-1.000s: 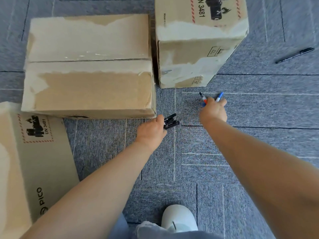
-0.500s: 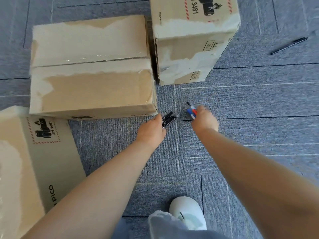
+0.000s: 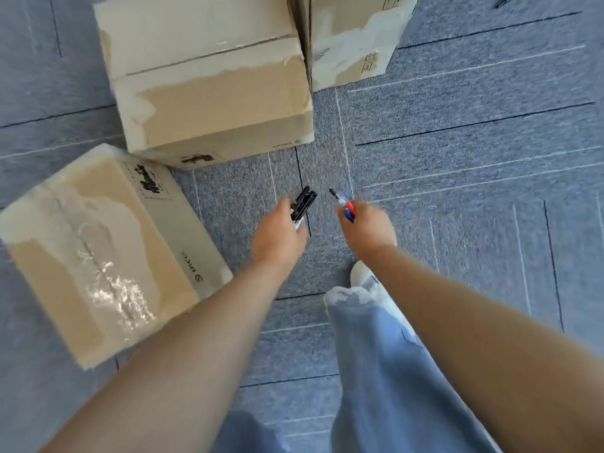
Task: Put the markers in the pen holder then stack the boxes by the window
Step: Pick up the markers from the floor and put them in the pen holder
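Three cardboard boxes stand apart on the carpet (image 3: 457, 191), none stacked. The nearest box (image 3: 98, 256) lies left of the left fingers, the middle box (image 3: 209, 93) just beyond them, and the far box (image 3: 353, 37) beyond the right fingers. Stacking therefore looks wholly undone.

The left hand (image 3: 277, 237) has its fingers curled round a bundle of black markers (image 3: 304, 202), whose ends jut out ahead. The right hand (image 3: 369, 227) grips red and blue markers (image 3: 346, 206) likewise. No pen holder is in view, so these seem gathered but not stowed. A dark pen (image 3: 506, 1) lies far beyond the right fingers, probably still to collect.

The nearest box's side wording (image 3: 192, 266) appears to read PICO. Its red-bordered label (image 3: 153, 188) is too blurred to read.
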`<state>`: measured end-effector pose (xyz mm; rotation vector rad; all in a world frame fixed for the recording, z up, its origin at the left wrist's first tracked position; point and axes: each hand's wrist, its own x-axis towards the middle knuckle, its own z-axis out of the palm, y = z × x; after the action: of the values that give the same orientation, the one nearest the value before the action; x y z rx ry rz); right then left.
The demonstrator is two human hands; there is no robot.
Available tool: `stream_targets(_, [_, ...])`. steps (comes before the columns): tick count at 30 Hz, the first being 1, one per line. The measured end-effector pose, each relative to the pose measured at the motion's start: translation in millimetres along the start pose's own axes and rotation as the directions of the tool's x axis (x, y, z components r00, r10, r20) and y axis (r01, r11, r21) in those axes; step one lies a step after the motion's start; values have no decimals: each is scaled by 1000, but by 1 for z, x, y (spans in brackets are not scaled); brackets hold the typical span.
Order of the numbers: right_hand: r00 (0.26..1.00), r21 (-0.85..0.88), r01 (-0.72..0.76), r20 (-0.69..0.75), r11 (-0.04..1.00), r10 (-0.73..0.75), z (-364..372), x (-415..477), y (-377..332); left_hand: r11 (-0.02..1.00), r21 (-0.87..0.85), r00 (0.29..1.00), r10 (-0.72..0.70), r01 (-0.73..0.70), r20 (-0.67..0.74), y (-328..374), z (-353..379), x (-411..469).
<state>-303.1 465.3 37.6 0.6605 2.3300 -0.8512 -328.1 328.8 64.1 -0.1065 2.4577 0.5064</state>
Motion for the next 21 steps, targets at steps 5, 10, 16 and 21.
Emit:
stream_targets(5, [998,142,-3,-69,990,13,-29,-96,-25,999,-17,999,30,-30,-23,4,-46,-82])
stream_targets(10, [994,257,-27,-95,966,53,-97,-175,-47,991,-59,991,113,-117,-66,51,-106,-154])
stream_targets(16, [993,243,-41,-97,969,66,-204,-223,-63,983,4,982,185,-185,-36,139,-174,-195])
stream_targets(21, [989,196,-95,-94,976,115,-291,-214,-67,979,-2,978,203,-204,-35,218,-209,-192])
